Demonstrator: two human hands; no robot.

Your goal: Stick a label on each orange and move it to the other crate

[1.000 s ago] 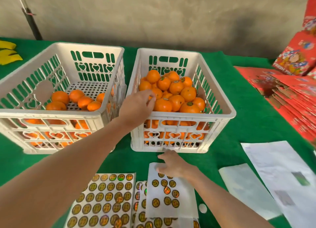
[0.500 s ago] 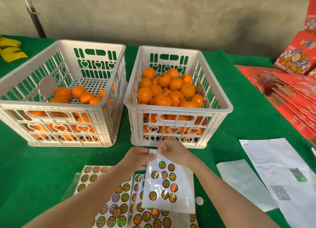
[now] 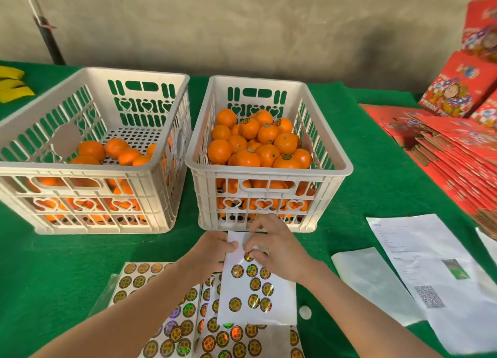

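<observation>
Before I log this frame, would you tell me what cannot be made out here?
Head view only:
- Sticker print: too small to read.
- Whether the right hand has a sticker peeled: fingertips cover it.
- Lower oranges in the right crate: hidden by the top layer and walls.
- Paper sheet text: blurred.

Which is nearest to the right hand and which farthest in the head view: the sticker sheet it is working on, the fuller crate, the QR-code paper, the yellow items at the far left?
1. Sticker sheet: under the right hand, touching.
2. Fuller crate: just beyond the hand.
3. QR-code paper: off to the right.
4. Yellow items: far left corner.
</observation>
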